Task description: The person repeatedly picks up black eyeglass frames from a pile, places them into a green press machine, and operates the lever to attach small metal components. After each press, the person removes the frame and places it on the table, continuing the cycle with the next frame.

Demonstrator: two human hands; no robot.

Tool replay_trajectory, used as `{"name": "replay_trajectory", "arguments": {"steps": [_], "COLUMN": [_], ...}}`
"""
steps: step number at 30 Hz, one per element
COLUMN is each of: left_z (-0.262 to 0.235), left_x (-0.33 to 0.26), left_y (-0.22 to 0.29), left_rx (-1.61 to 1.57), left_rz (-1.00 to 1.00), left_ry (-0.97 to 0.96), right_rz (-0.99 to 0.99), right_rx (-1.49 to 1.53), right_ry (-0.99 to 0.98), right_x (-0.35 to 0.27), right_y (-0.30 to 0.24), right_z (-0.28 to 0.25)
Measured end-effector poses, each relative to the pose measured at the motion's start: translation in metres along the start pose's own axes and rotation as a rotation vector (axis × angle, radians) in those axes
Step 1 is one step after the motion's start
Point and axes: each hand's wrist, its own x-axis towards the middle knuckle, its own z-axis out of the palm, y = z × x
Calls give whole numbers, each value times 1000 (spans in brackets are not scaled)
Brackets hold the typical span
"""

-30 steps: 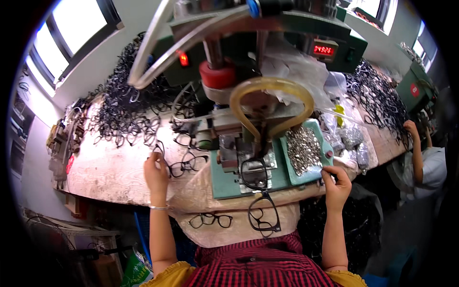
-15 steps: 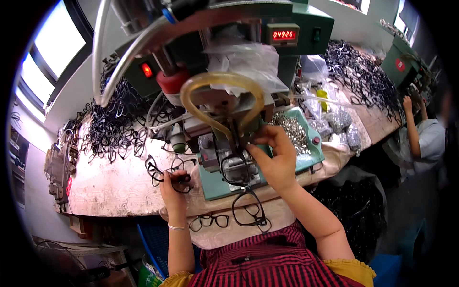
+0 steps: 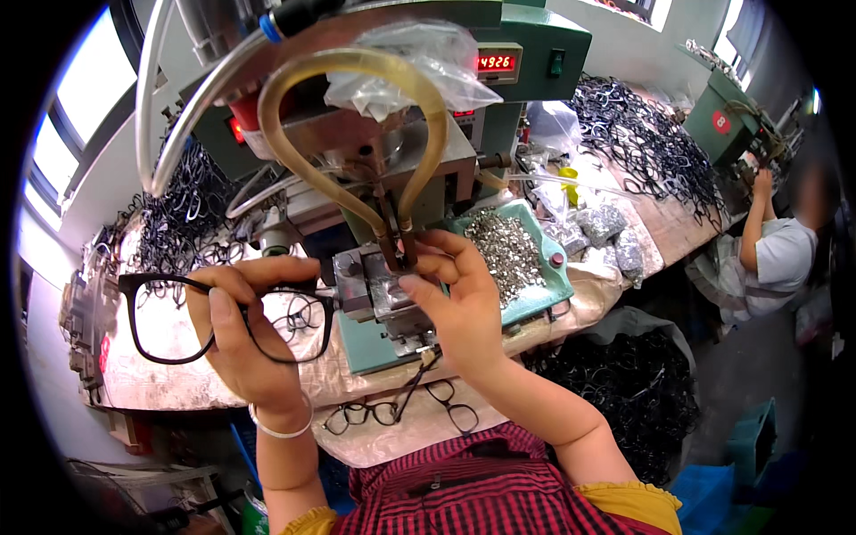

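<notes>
My left hand is closed on a black eyeglass frame, its fingers around the bridge. The frame is up off the bench, its two rims facing me, left of the green machine's metal fixture. My right hand is at that fixture, thumb and fingers pinched together just under two metal prongs; whatever they grip is too small or hidden. A thick yellowish hose loop runs down to the prongs. Several black eyeglass frames lie on the bench's front edge, below the fixture.
A green tray of small metal pieces stands right of the fixture. Tangled black frames are heaped at the left and far right. Filled plastic bags lie beside the tray. Another person works at the right.
My left hand has risen from the bench and now holds an eyeglass frame up, left of the fixture. The frame that hung at the prongs is gone from there. My right hand stays by the prongs.
</notes>
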Motion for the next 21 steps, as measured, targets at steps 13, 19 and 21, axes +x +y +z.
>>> {"name": "replay_trajectory", "arguments": {"steps": [13, 19, 21], "left_z": [27, 24, 23], "left_x": [-78, -78, -78], "left_y": [-25, -31, -33], "left_rx": [-940, -938, -905], "left_rz": [-1397, -1374, -1348], "left_ry": [-350, -361, -373], "right_rz": [-241, -317, -315], "right_rx": [-459, -1443, -1582], "right_ry": [441, 108, 16], "right_x": [43, 20, 24], "right_y": [30, -13, -17], "right_z": [-160, -185, -198]}}
